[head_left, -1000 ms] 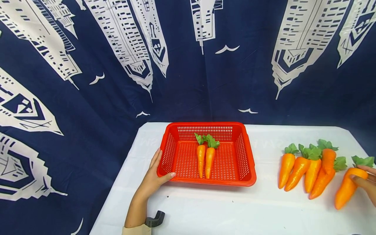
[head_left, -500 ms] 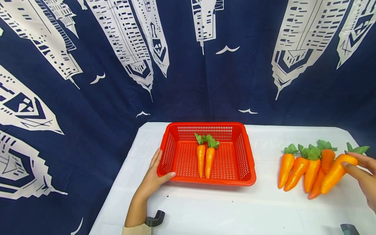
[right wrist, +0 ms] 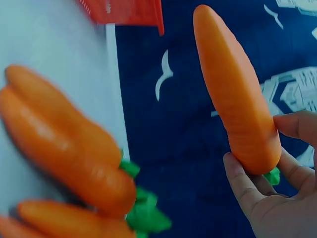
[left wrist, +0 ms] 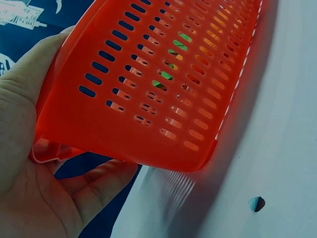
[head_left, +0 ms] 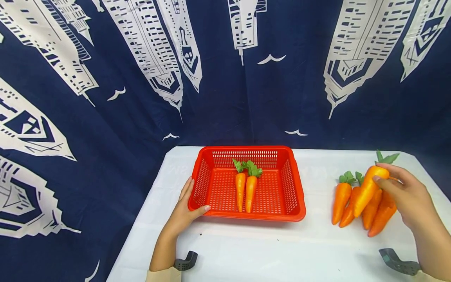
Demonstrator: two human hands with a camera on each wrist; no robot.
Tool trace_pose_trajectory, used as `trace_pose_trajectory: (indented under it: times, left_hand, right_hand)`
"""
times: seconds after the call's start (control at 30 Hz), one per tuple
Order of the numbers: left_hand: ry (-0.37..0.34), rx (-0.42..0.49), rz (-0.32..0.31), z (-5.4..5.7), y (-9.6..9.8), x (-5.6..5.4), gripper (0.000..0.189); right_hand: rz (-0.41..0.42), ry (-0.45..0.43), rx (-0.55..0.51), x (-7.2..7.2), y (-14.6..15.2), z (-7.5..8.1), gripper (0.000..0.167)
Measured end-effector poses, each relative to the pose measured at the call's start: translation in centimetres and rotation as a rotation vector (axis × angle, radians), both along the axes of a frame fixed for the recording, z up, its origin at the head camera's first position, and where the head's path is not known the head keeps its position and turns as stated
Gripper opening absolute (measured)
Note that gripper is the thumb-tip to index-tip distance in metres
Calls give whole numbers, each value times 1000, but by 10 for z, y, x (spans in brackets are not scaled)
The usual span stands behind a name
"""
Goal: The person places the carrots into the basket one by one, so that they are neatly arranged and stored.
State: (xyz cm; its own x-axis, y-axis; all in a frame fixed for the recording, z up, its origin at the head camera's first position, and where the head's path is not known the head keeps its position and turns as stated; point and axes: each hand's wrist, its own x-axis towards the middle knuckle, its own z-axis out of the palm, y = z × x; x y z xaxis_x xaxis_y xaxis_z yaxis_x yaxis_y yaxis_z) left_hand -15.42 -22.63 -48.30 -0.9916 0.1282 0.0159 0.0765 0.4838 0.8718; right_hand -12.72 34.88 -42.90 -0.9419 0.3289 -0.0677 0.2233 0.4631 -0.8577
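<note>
Above the loose carrots [head_left: 341,203] on the right of the table [head_left: 282,254], my right hand [head_left: 410,192] has thumb and fingers clamped on the broad, leafy end of the held carrot [head_left: 368,192], its tip slanting down and left. I read the step in hand as a carry, with most of the way to the basket [head_left: 267,216] ahead. My left hand [head_left: 183,215] lies spread, fingers apart, at the basket's near left corner, I'd say to steady it. Inside, a pair of carrots [head_left: 240,192] lies side by side. The next move, I judge, calls for travelling left, clearing the rim, then lowering beside that pair.
</note>
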Motion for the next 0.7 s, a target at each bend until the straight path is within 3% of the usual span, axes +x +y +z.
trace_pose_trajectory:
  times: [0.1, 0.3, 0.7]
  left_hand:
    - [7, 0, -7, 0, -1, -1, 108]
    - [7, 23, -8, -2, -2, -1, 107]
    - [-21, 26, 9, -1, 0, -2, 108]
  right_hand:
    - [56, -29, 42, -7, -13, 10, 58]
    - [140, -66, -4, -21, -42, 30, 62]
    - [243, 29, -17, -47, -86, 47, 56]
